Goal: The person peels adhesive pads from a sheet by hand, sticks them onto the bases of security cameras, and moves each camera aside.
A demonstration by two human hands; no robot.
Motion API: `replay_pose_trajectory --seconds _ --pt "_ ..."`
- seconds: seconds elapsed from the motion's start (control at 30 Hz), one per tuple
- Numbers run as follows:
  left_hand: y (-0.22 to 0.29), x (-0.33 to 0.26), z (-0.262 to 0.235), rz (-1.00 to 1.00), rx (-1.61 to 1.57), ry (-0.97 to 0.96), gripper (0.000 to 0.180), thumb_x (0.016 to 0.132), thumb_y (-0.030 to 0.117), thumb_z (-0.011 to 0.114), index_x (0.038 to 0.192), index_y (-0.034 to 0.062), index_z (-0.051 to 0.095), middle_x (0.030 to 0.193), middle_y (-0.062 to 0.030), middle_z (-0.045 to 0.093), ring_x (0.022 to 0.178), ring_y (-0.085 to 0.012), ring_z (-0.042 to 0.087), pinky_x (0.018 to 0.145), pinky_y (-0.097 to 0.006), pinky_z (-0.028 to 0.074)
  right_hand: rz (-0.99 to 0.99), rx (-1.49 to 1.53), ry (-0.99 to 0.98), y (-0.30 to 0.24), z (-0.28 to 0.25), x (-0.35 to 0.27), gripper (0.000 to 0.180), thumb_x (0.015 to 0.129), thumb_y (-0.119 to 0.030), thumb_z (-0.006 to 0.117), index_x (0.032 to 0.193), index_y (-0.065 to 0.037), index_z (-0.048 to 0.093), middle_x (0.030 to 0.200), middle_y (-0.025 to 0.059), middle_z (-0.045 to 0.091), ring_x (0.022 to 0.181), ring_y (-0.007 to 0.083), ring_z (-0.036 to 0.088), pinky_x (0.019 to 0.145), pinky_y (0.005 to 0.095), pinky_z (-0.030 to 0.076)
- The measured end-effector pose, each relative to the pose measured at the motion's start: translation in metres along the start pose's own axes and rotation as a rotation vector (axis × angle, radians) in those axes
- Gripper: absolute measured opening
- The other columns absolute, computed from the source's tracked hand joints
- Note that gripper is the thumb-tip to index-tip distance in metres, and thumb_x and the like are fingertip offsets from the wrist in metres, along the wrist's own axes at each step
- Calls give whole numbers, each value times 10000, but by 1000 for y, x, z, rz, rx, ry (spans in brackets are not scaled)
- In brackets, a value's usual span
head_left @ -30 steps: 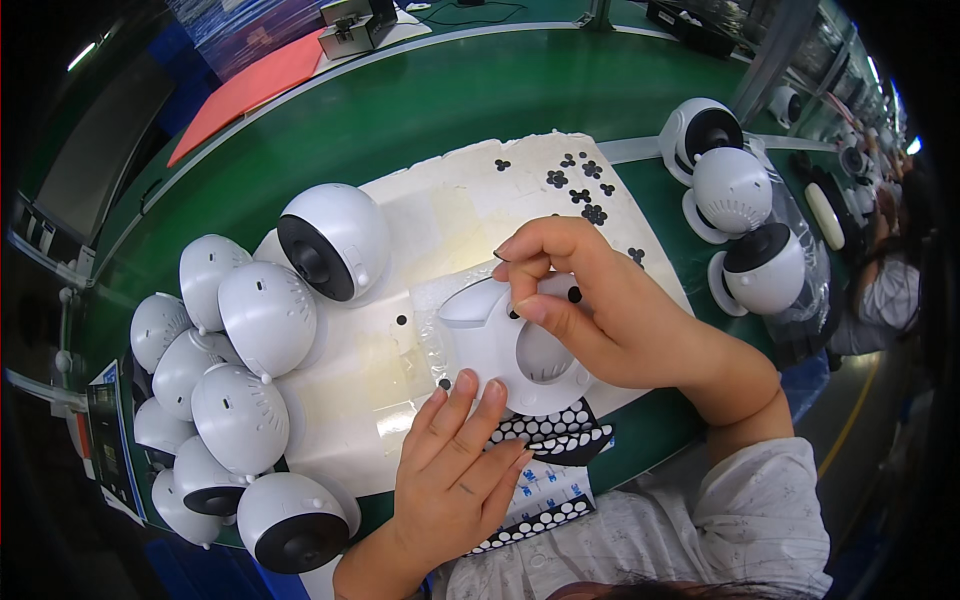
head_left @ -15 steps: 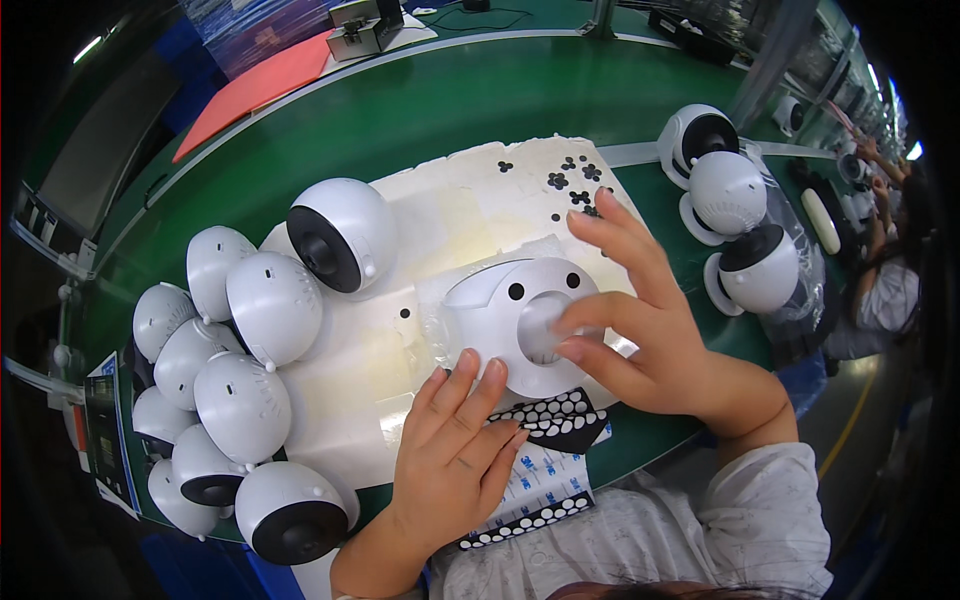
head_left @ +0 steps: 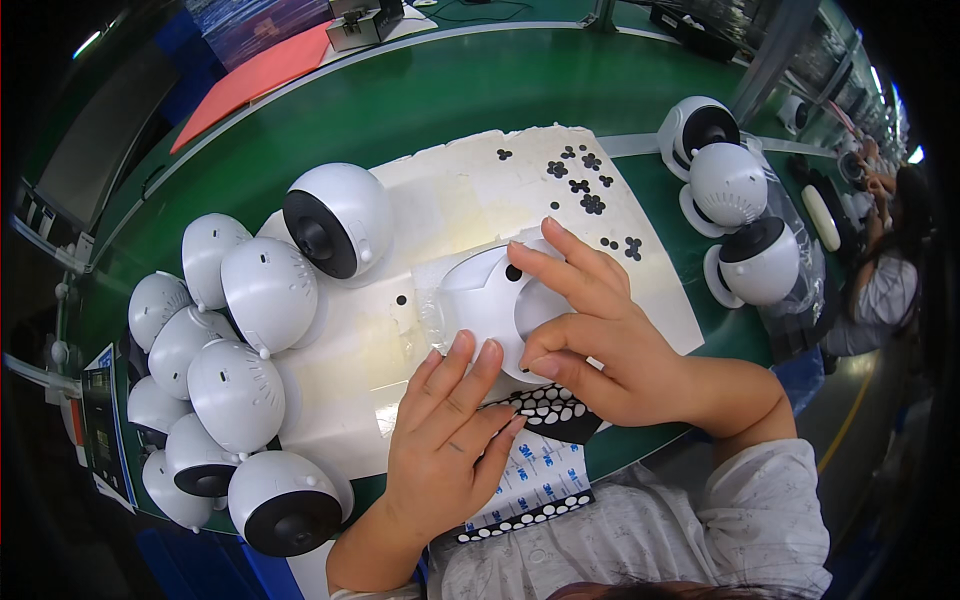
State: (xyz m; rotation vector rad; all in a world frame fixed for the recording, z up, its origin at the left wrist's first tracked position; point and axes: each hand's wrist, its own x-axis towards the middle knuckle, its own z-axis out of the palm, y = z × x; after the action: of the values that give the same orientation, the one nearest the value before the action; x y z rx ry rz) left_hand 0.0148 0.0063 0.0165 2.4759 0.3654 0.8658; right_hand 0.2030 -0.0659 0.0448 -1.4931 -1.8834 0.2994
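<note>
A white plastic camera base (head_left: 485, 308) with a round opening lies on the cream board in front of me. One black round pad (head_left: 514, 272) shows on its rim; my right hand covers much of its right side. My left hand (head_left: 445, 430) rests with fingers outstretched against the base's lower left edge, thumb apart. Over the opening, my right hand (head_left: 610, 345) brings thumb and index fingertip together at the lower rim, a small dark pad edge showing at the tips. Under the hands lies a black sheet with white round holes (head_left: 550, 408), above a white backing sheet (head_left: 545, 475).
Several white dome cameras (head_left: 268, 295) crowd the left of the cream board (head_left: 440, 210). More stand at right, including a white camera (head_left: 728, 188). Black pads (head_left: 592, 204) are scattered on the board's far right. A co-worker (head_left: 890, 280) sits far right.
My right hand has moved a little down and left, its fingertips going from the opening to the lower rim. My left hand stays against the base. The view has shifted slightly.
</note>
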Motion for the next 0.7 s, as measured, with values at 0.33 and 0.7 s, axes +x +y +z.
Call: replay_pose_trajectory --seconds 0.33,0.7 --pt "-1 1 -1 -8 -9 7 110 640 41 686 730 19 626 1253 -168 473 1217 -328 388 972 -434 310 -205 -252 163 12 8 -12 148 751 -225 625 881 -155 621 1286 69 445 1242 307 326 958 469 194" --pt "-2 1 1 -1 5 17 105 644 38 683 726 9 625 1243 -175 481 1217 -341 385 968 -433 320 -149 -108 -16 19 4 -23 417 830 -438 485 1150 -181 561 1268 44 456 1258 302 270 960 472 199"
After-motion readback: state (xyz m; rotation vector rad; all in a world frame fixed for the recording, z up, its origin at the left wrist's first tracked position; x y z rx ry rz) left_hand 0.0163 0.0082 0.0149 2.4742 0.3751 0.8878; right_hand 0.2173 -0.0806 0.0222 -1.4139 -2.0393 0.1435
